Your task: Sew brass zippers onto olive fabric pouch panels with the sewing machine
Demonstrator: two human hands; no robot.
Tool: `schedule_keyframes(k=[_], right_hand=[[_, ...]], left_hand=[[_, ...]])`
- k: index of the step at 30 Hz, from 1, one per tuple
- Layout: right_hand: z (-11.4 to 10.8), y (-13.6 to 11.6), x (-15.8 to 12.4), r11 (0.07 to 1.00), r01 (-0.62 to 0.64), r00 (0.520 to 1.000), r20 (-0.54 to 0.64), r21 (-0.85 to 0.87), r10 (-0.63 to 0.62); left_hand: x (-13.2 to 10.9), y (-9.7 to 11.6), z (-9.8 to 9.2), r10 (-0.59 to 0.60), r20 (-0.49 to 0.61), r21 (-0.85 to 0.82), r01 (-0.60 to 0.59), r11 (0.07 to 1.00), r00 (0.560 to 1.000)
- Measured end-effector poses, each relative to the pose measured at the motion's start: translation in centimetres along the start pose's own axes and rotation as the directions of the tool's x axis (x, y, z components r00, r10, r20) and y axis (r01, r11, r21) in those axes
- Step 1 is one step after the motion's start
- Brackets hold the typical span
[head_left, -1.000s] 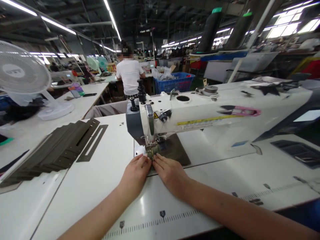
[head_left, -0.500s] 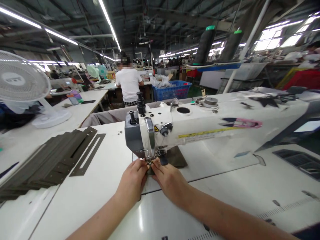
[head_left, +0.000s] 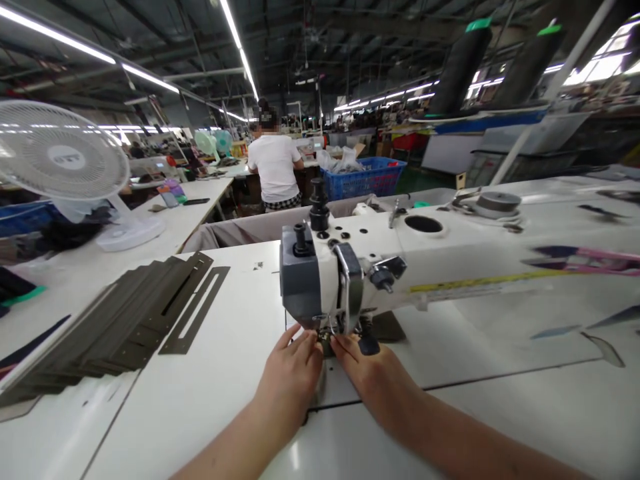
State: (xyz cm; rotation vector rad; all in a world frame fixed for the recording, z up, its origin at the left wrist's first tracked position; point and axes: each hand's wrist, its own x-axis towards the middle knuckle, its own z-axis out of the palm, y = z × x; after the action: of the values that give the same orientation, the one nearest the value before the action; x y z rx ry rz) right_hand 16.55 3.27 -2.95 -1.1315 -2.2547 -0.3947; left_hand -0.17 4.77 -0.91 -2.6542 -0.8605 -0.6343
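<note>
Both hands are at the needle area of a white sewing machine [head_left: 325, 267]. My left hand [head_left: 291, 370] is left of the presser foot, its fingers closed on the edge of a dark olive piece [head_left: 389, 327]. On the right side of the foot, my right hand [head_left: 375, 373] has its fingertips pressed together on the same piece. Part of that piece shows flat behind the machine head; the rest is hidden by the hands and the foot. A stack of olive strips [head_left: 120, 317] lies to the left, with one slotted strip [head_left: 196, 310] beside it.
A white fan [head_left: 65, 157] stands at the left. Pink-handled snips [head_left: 590, 259] rest on the machine arm. Thread cones [head_left: 460, 70] rise at the upper right. Ahead are a person in a white shirt [head_left: 275, 167] and a blue basket [head_left: 365, 180].
The view has shifted, so the machine looks larger and farther right. My fingers remain by the presser foot, and less of the olive piece shows behind the head.
</note>
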Motion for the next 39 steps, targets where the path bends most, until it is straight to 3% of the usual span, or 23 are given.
schedule_keyframes(k=[4,10,21,28,31,33,35,37,39], right_hand=[[0.3,0.1,0.1,0.995,-0.065,0.998,0.02,0.075,0.064],[-0.1,0.2,0.1,0.997,-0.029,0.999,0.031,0.069,0.027],[-0.3,0.5,0.3,0.978,-0.122,0.991,0.072,0.17,0.111],[0.1,0.6,0.3,0.976,-0.082,0.997,0.023,0.2,0.079],[-0.6,1.8,0.1,0.949,-0.145,0.988,0.09,0.282,0.124],[-1.4,3.2,-0.2,0.958,-0.169,0.981,0.13,0.232,0.142],[-2.4,4.4,-0.6,0.984,-0.171,0.976,0.146,0.053,0.162],[-3.5,4.5,-1.4,0.981,-0.156,0.967,0.184,-0.119,0.176],[-4.6,3.2,-2.6,0.977,-0.168,0.951,0.241,-0.129,0.195]], left_hand=[[0.1,-0.2,0.1,-0.01,-0.007,-0.023,0.01,1.0,1.0],[0.1,-0.1,0.0,-0.007,-0.016,-0.025,0.007,1.0,1.0],[0.5,-0.2,-0.2,-0.033,-0.019,-0.062,0.032,0.998,0.999],[0.3,-0.2,0.6,-0.096,-0.046,-0.077,0.092,0.993,0.994],[-0.2,-0.7,0.7,-0.16,-0.063,-0.11,0.153,0.982,0.985],[-0.5,-0.8,0.3,-0.22,-0.065,-0.149,0.209,0.966,0.973],[-0.6,-0.1,-0.4,-0.236,-0.075,-0.201,0.217,0.955,0.969],[-0.3,1.5,-1.3,-0.172,-0.094,-0.251,0.143,0.957,0.981],[0.1,3.6,-1.9,-0.057,-0.078,-0.275,0.034,0.961,0.995]])
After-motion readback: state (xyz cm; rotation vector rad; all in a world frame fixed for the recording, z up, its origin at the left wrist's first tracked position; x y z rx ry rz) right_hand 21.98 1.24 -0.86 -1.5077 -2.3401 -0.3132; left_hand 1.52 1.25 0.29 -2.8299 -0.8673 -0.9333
